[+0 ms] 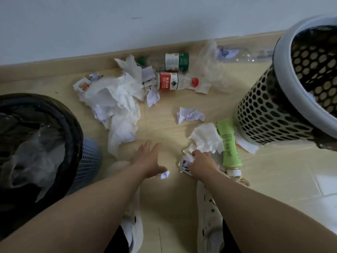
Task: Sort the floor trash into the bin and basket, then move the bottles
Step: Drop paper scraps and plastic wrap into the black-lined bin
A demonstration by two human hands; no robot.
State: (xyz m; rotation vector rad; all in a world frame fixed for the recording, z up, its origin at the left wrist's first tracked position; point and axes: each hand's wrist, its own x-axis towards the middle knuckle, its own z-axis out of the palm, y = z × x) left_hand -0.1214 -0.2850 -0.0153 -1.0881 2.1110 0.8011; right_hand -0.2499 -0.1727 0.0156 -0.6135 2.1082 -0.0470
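Note:
Trash lies scattered on the wooden floor. My right hand (201, 162) grips a crumpled printed paper wad (185, 162) beside a white tissue (207, 136) and a lying green bottle (228, 143). My left hand (150, 158) hovers open over the floor, fingers spread, with a small paper ball (164, 174) just under its thumb. A big pile of tissue and paper (114, 103) lies further off. A red-label bottle (175, 83) and a green-label bottle (175, 61) lie near the wall. The black-lined bin (73, 125) stands at left, the perforated basket (273, 114) at right.
A loose crumpled paper (189, 115) sits mid-floor. Clear plastic wrap (209, 66) and a clear bottle (242, 54) lie by the baseboard. A blue mesh basket (90, 156) shows behind the bin. My two white shoes (209, 212) stand below my arms.

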